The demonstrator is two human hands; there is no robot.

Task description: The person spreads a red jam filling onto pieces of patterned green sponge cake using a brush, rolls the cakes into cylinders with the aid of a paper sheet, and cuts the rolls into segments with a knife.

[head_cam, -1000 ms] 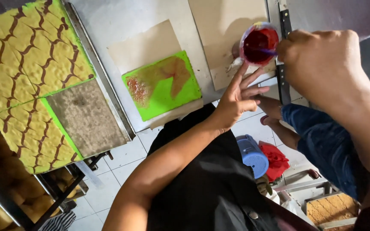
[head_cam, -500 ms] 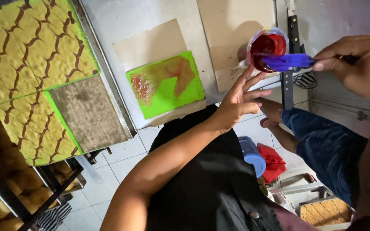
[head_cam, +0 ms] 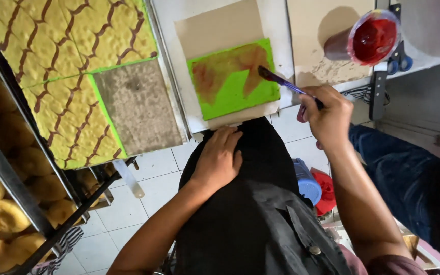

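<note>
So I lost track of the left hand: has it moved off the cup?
Yes. The left hand dropped from beside the cup to the dark apron, below the green cake.

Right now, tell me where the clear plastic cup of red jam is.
In the head view the clear plastic cup of red jam stands upper right on a brown cardboard sheet, right of the green cake slab.

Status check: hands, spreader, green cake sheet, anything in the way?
Right hand grips purple spreader, blade on green cake sheet. Left hand flat on black apron, empty. Red jam cup stands apart. Nothing in the way.
</note>
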